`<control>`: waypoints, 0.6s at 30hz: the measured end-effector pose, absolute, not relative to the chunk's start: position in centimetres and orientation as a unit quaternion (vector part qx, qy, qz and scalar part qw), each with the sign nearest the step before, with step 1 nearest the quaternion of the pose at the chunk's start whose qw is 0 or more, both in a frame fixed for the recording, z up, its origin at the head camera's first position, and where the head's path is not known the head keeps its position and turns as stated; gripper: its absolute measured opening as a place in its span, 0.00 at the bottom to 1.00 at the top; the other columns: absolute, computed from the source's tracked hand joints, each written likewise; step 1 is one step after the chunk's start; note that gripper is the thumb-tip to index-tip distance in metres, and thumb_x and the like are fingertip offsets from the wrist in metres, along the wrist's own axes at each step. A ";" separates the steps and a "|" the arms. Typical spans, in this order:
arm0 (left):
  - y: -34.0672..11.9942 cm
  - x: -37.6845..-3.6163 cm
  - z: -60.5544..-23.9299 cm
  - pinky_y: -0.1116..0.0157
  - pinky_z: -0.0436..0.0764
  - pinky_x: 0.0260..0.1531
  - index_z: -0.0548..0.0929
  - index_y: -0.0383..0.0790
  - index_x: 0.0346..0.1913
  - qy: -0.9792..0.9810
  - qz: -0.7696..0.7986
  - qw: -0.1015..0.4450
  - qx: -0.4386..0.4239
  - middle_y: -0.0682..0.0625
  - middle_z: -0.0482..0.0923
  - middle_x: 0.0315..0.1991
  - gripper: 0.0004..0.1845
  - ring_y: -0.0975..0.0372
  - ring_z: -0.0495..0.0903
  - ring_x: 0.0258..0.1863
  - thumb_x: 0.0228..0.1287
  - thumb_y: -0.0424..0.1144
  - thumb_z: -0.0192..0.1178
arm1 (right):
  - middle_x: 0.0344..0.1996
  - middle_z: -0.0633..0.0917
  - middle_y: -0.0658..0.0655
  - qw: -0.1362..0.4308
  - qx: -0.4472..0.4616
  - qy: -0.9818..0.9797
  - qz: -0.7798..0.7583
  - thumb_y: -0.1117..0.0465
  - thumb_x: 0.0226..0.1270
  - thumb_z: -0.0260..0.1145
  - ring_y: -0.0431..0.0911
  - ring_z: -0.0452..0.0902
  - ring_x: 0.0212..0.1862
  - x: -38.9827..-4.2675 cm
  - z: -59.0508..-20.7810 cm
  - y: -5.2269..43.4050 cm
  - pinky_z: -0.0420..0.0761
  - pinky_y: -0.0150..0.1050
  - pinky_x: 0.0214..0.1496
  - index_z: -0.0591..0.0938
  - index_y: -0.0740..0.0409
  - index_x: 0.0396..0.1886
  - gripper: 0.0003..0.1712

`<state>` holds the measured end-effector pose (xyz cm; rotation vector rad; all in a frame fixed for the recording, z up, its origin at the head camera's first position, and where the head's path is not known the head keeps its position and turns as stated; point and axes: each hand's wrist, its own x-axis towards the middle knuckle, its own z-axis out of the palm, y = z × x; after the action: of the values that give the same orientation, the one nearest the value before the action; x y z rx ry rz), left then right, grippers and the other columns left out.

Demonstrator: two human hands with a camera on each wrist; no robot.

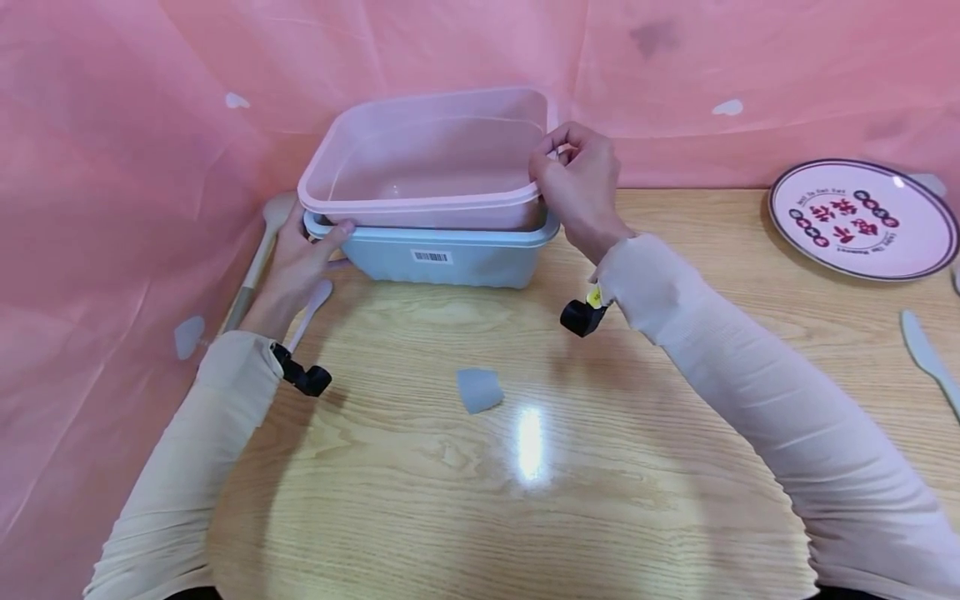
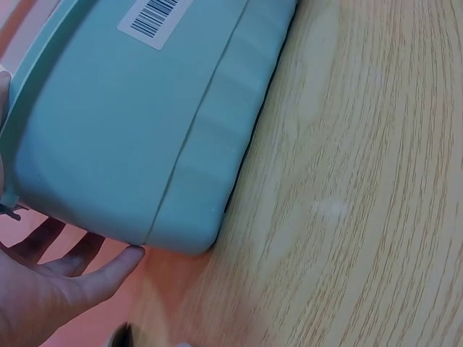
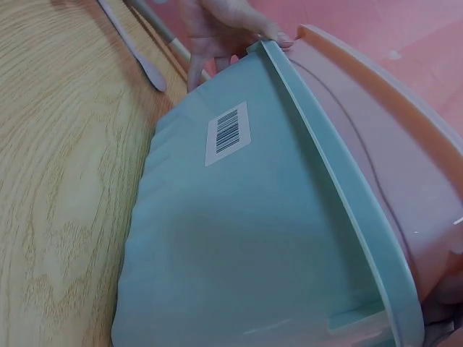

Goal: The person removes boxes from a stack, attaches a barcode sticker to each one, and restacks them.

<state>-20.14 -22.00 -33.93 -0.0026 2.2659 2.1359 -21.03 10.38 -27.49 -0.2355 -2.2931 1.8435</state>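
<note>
A pink plastic basin sits nested inside a light blue one of similar shape, tilted up a little on its right side. The blue basin stands on the table and carries a barcode label on its near wall. My left hand holds the blue basin's left end, thumb over the rim and fingers against the outer wall, as the left wrist view shows. At the right end, my right hand pinches the rim of the pink basin between thumb and fingers.
A grey scrap lies mid-table. Along the left side lie a long-handled spoon and a small pale spoon. On the right are a plate with red lettering and a pale knife. A pink cloth hangs behind.
</note>
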 end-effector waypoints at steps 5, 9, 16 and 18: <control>-21.9 -20.1 -33.8 0.64 0.86 0.34 0.65 0.57 0.69 0.733 0.681 0.009 -0.008 0.47 0.64 0.64 0.36 0.51 0.68 0.62 0.60 0.37 0.67 | 0.16 0.71 0.50 0.085 -0.065 -0.788 0.606 0.65 0.58 0.59 0.39 0.68 0.15 -20.9 -27.5 10.5 0.74 0.29 0.19 0.78 0.51 0.28 0.04; -22.1 -20.0 -34.0 0.67 0.85 0.33 0.63 0.58 0.71 0.739 0.674 0.000 -0.007 0.45 0.63 0.64 0.38 0.55 0.72 0.57 0.60 0.35 0.67 | 0.16 0.69 0.49 0.072 -0.055 -0.830 0.551 0.63 0.58 0.60 0.39 0.65 0.19 -20.8 -27.3 10.6 0.66 0.29 0.18 0.78 0.50 0.30 0.04; -22.6 -19.7 -34.4 0.74 0.83 0.31 0.65 0.53 0.71 0.743 0.668 -0.043 0.014 0.47 0.70 0.53 0.43 0.66 0.79 0.38 0.52 0.42 0.73 | 0.18 0.69 0.50 0.029 0.007 -0.904 0.426 0.58 0.60 0.59 0.43 0.65 0.24 -20.7 -26.8 11.4 0.64 0.32 0.19 0.78 0.51 0.37 0.06; -22.7 -19.7 -34.4 0.74 0.83 0.31 0.64 0.50 0.72 0.735 0.676 -0.047 0.021 0.46 0.71 0.53 0.46 0.67 0.79 0.38 0.49 0.44 0.75 | 0.17 0.69 0.52 0.031 0.037 -0.921 0.386 0.57 0.60 0.57 0.44 0.65 0.24 -20.7 -26.8 11.6 0.63 0.33 0.20 0.78 0.52 0.38 0.08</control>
<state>-19.72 -22.71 -34.40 0.0673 2.3828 2.1892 -20.65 11.55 -26.78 0.1133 -2.8383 1.1878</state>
